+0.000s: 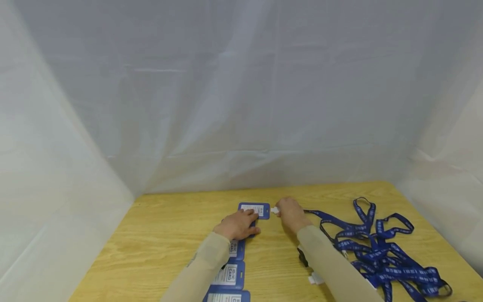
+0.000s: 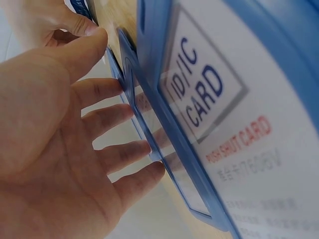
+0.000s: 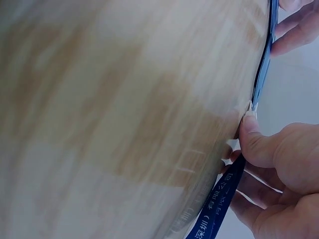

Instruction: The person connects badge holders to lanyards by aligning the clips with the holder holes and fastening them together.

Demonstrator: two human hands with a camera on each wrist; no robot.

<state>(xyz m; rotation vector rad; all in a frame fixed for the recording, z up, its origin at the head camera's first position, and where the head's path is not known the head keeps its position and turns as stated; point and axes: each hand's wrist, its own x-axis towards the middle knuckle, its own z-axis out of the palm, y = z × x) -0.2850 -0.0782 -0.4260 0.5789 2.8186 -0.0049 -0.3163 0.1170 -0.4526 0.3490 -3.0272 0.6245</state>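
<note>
At the far middle of the table lies a blue ID card holder (image 1: 266, 212), its slotted end pointing right. My left hand (image 1: 235, 224) rests over it and the holder just below, fingers spread; in the left wrist view its fingertips (image 2: 142, 147) touch a holder's edge. My right hand (image 1: 290, 214) pinches the white clip (image 1: 274, 210) of a dark blue lanyard (image 1: 320, 214), close to the slotted end. In the right wrist view the thumb presses the clip, and the strap (image 3: 218, 201) trails below the fingers. Whether clip and slot touch is unclear.
More card holders (image 1: 240, 274) run in a column toward the near edge, partly under my left arm. A tangled heap of blue lanyards (image 1: 392, 274) covers the table's right side. Another white clip (image 1: 315, 279) lies by my right forearm. White sheeting (image 1: 264, 105) encloses the table (image 1: 158, 235).
</note>
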